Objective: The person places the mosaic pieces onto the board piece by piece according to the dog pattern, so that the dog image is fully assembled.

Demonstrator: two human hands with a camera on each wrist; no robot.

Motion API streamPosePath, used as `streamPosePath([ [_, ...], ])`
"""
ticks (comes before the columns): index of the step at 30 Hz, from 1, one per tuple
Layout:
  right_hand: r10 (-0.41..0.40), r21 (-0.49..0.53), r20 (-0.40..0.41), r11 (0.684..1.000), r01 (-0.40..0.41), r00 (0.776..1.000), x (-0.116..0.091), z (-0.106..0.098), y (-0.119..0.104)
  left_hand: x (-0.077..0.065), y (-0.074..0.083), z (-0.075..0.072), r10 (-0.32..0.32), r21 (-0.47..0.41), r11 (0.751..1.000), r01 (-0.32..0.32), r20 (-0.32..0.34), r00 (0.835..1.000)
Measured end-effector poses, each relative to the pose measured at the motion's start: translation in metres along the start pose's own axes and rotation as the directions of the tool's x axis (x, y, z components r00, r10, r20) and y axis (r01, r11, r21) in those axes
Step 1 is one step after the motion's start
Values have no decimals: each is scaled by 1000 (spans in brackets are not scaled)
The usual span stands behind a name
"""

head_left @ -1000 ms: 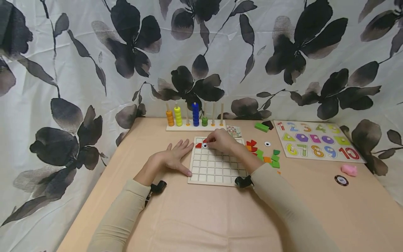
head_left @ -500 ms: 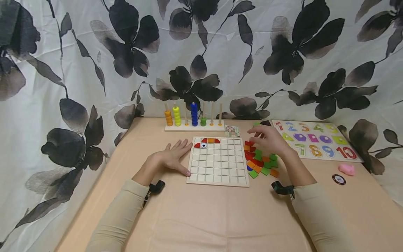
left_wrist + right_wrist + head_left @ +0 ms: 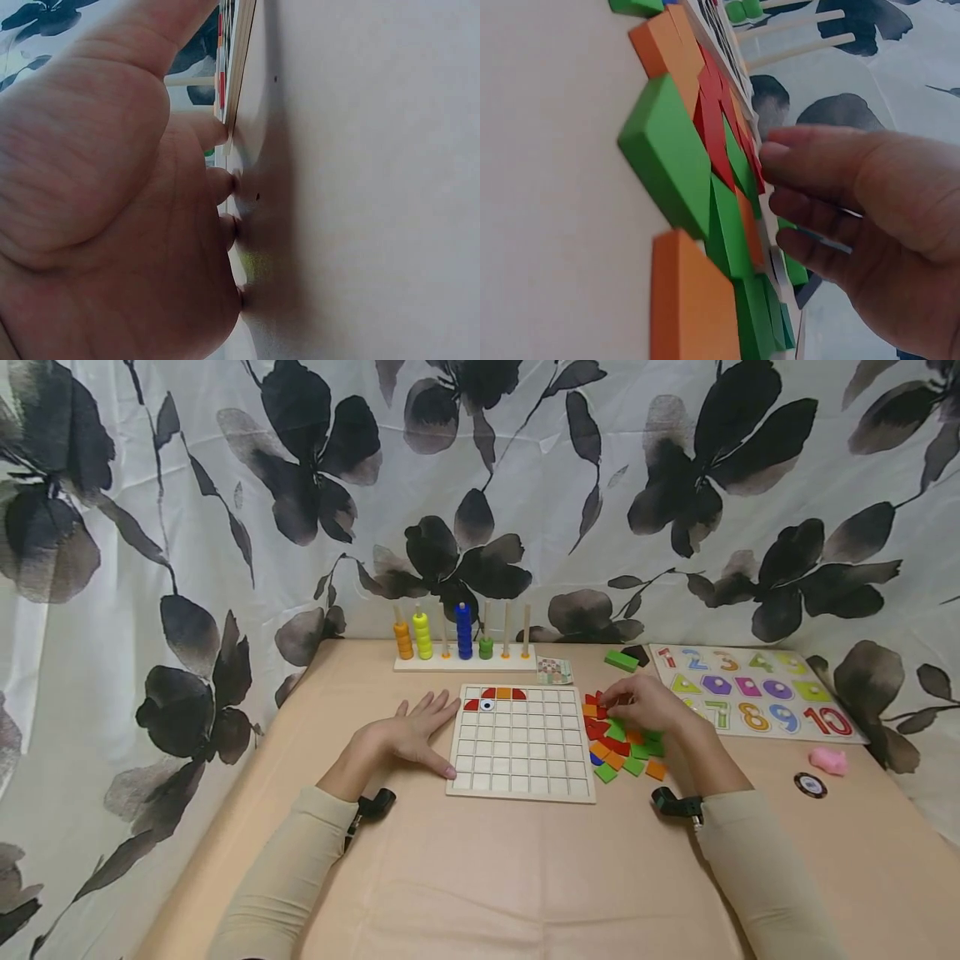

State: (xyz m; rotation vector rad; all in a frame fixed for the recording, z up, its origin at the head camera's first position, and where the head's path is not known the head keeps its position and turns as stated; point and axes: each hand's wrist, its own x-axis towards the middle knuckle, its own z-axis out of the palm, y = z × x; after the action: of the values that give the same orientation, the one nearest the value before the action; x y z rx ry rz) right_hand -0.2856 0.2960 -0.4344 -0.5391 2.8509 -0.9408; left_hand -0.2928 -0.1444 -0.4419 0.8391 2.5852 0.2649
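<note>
Red, orange and green tiles (image 3: 617,747) lie on the desk (image 3: 450,877), right of the gridded board (image 3: 525,743). I cannot tell if the right hand (image 3: 648,703), fingers among them, pinches one; the left hand (image 3: 408,733), spread wide, touches the board's left edge.

Grid board (image 3: 528,760): one, bearing three red tiles (image 3: 471,705), one orange tile (image 3: 502,694) and one eye-marked tile (image 3: 487,705). At 11 o'clock from it: one bead stand (image 3: 465,666), seven pegs (image 3: 507,628), four beaded. At 1: one card (image 3: 554,672). At 2: one number board (image 3: 763,703). At 3: one pile of loose pieces (image 3: 617,747) (overlapping, total uncertain), one pink figure (image 3: 828,762), one round chip (image 3: 810,786).
</note>
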Motion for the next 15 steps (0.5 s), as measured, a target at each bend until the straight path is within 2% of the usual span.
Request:
streamPosePath([
  [3,0,38,36,999,-1,999,-4,1,-1,1,0,1,-1,-5,1000,1,1,1000],
  [8,-64,77,71,995,59,995,-3,10,-6,1,0,1,-4,-10,1000,4,-2,1000],
  [11,-72,34,65,997,70,995,1,18,-12,1,0,1,-2,-5,1000,2,-2,1000],
  [15,-15,-25,33,1000,16,999,5,25,-19,1,0,1,-4,-2,1000,4,-1,1000],
])
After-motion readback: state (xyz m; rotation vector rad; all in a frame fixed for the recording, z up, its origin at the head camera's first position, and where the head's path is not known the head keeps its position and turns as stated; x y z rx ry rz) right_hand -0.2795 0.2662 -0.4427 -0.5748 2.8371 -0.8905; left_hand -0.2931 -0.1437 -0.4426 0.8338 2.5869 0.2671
